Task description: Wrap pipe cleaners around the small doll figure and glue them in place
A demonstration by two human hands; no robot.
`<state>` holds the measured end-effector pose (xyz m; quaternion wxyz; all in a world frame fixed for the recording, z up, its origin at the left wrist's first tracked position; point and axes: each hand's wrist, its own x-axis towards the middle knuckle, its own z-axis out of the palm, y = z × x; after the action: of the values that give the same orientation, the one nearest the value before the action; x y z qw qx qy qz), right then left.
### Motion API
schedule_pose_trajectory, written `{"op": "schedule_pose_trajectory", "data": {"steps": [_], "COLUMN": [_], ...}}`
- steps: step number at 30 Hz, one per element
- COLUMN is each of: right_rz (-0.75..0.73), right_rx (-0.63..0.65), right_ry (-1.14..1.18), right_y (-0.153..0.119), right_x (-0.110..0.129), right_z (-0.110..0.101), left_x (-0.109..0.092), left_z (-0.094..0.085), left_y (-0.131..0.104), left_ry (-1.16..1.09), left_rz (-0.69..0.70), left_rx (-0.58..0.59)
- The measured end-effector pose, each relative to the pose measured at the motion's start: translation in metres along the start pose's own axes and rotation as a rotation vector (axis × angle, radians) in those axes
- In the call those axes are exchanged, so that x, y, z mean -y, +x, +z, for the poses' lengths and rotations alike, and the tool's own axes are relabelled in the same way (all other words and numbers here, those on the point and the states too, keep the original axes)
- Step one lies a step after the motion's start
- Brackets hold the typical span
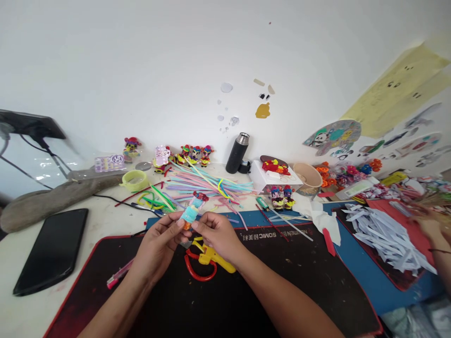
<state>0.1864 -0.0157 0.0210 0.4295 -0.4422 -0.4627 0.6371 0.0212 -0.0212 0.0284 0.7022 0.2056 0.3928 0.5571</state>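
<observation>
A small fuzzy pipe-cleaner figure (191, 214), light blue in the middle with a dark red top and orange lower end, is held up above the black mat. My left hand (162, 238) has its fingers and thumb closed around its left side. From the right, my right hand (217, 233) pinches near the orange end. Below the hands lie a yellow hot-glue gun (215, 259) and red-handled scissors (200, 277), partly hidden by my fingers. A pink pen-like tool (120, 273) rests beside my left forearm.
Pipe cleaners (207, 184) in pastel colours lie behind the hands. Several finished dolls stand along the wall near a black thermos (237, 154). A tablet (52, 251) is at the left. At the right, a co-worker's hand (428, 223) is by white paper strips (387, 239).
</observation>
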Motion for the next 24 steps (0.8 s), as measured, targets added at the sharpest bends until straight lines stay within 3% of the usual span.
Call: {"op": "schedule_pose_trajectory", "data": {"steps": [13,24], "right_rz": [-0.032,0.011], "right_rx": [-0.037,-0.015], "right_ry": [-0.024,0.065], "right_y": [0.0029,0.0010], "right_x": [-0.0022,-0.0007], "right_z": [0.0019,0.0001], "left_x": [0.0019,0.0026], "left_z": [-0.0042,-0.0050], "left_y": [0.0024,0.0010], "left_ry": [-0.023,0.007], "left_rz": [0.001,-0.028], "left_rx": [0.000,0.095]}}
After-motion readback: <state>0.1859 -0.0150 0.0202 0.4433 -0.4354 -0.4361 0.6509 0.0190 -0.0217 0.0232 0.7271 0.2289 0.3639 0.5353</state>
